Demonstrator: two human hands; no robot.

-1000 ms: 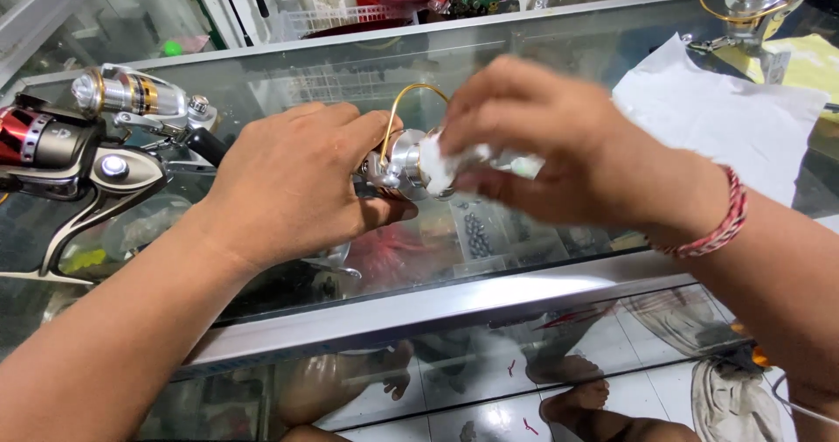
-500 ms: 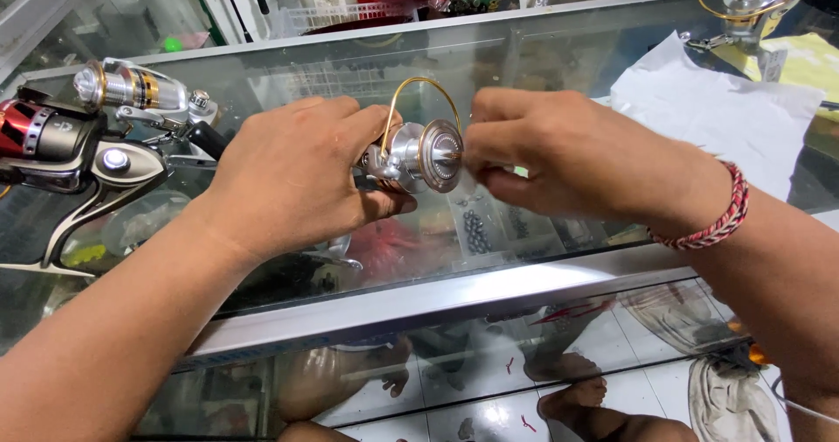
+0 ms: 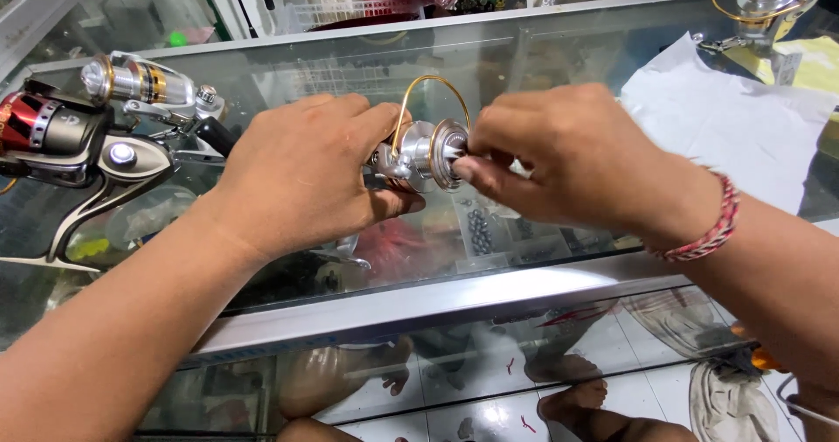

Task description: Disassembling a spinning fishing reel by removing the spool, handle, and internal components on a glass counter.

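You hold a small silver metal spinning fishing reel with a thin gold wire bail arm in the air just above the glass counter top with a brushed aluminium front edge, between both hands. Your left hand is clamped around the reel body, fingers curled over it and thumb beneath, so most of the body is hidden. Your right hand has its fingertips pinched together on the round front face of the spool, at the small knob in the centre. The spool sits seated on the reel and the bail arches over it; judging by the grip, the front knob is the part in hand, and whether it is tight or loose cannot be told. The reel is smooth, polished and ribbed at the spool rim. To the left, on the glass, lie a red and black reel and a silver and gold reel, untouched. A crumpled white paper sheet lies to the right
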